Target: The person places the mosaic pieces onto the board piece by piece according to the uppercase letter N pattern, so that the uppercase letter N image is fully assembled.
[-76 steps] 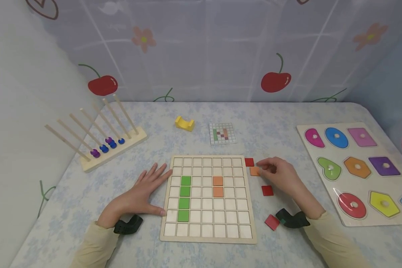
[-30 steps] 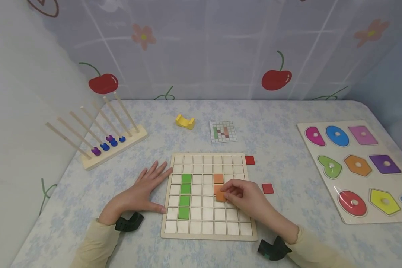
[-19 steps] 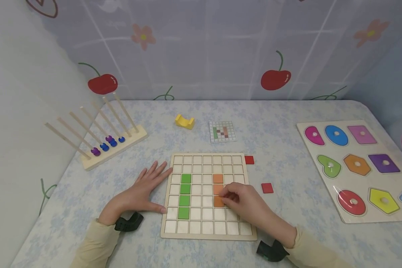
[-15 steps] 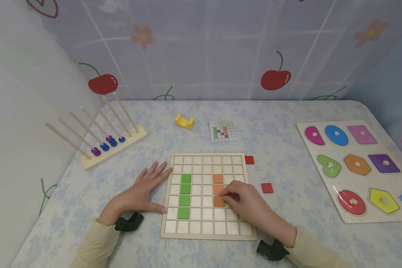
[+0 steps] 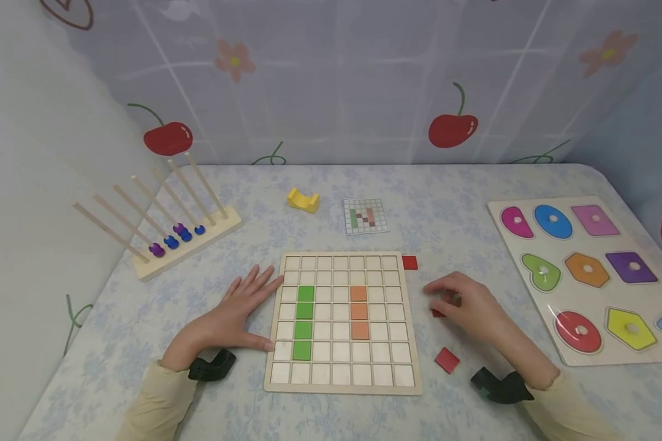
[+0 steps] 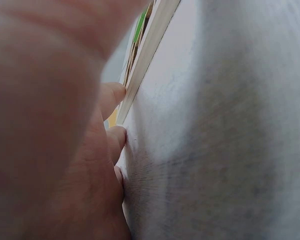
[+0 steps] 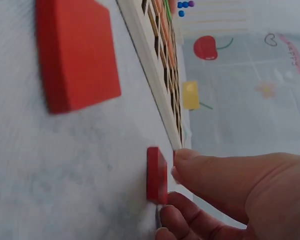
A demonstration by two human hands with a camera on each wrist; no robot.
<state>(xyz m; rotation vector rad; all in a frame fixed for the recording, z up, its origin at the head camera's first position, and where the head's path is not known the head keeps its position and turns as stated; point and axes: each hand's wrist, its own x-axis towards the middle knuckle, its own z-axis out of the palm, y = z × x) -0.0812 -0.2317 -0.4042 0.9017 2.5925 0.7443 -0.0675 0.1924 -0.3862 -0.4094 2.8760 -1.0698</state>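
My left hand [image 5: 223, 321] lies spread on the table, thumb and index fingertip against the left edge of a wooden grid board [image 5: 342, 389]. One column of the board holds several green tiles [image 5: 303, 331], another holds three orange tiles [image 5: 359, 312]. Beyond its right side, my right hand [image 5: 471, 309] hovers with bent fingers over a red tile [image 7: 156, 175], mostly covered by the hand in the head view. Thumb and fingers stand about this tile, which is on the table. A second red tile [image 5: 447, 360] lies nearer the body; a third red tile [image 5: 410, 263] lies by the board's top right corner.
Behind the board are a pattern card [image 5: 366, 216] and a yellow curved block [image 5: 303, 200]. A wooden peg stand [image 5: 187, 245] with purple and blue beads is at left. At right lies a shape puzzle board [image 5: 570, 306] with knobbed pieces.
My right hand took an orange tile from beside the board, set it below the other two orange ones, let go and moved right to a red tile. The left hand stayed put.
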